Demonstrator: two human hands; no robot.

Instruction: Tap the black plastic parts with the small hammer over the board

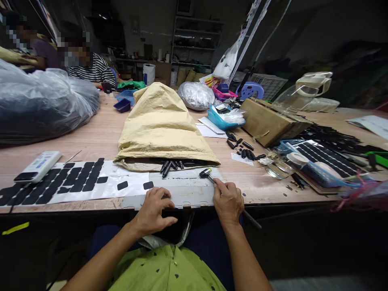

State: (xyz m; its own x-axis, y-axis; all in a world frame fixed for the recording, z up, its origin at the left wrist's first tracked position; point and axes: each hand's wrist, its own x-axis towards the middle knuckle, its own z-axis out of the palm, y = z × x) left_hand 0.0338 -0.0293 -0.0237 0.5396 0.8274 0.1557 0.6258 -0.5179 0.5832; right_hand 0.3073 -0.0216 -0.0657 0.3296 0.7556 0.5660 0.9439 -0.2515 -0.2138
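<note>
My right hand [228, 202] is closed around the shaft of a small hammer [206, 173], whose head rests above a grey board [182, 190] at the table's front edge. My left hand [156, 210] has its fingers apart and curved, with nothing in it, near the board's left part. Just beyond the board lies a large yellow sack [166, 125], its mouth toward me, with several black cylindrical pieces [166, 167] at the opening. To the left, a white sheet [136, 182] carries black rounded patches [123, 185].
A white device [38, 166] and a big grey plastic bag [45, 105] are on the left. A cardboard box [266, 121], a blue basket [226, 117] and a transparent tray with black strips [324, 161] lie right. Two people sit at the back left.
</note>
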